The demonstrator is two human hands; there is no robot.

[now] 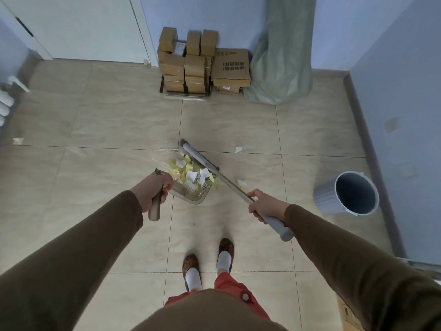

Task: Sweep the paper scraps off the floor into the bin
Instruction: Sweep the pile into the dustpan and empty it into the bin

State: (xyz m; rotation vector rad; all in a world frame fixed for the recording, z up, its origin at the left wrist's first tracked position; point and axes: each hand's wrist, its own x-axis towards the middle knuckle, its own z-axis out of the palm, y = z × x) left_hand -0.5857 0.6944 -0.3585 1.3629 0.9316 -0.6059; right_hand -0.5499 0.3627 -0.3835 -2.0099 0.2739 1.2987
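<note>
Tiled floor (pixel 95 120): left hand (pixel 152 189) grips dustpan (pixel 191 187) of paper scraps (pixel 188 169), right hand (pixel 265 205) clamps broom (pixel 210 167), bin (pixel 346 194) nearby

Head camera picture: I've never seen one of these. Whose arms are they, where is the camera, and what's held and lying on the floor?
The camera sits on a person's head, looking down, so the arms are their own. The left hand grips the handle of a clear dustpan full of yellow and white paper scraps. The right hand grips a broom, its head at the pan's mouth. A few loose scraps remain on the tiled floor. The grey bin stands to the right; cardboard boxes sit by the wall.
</note>
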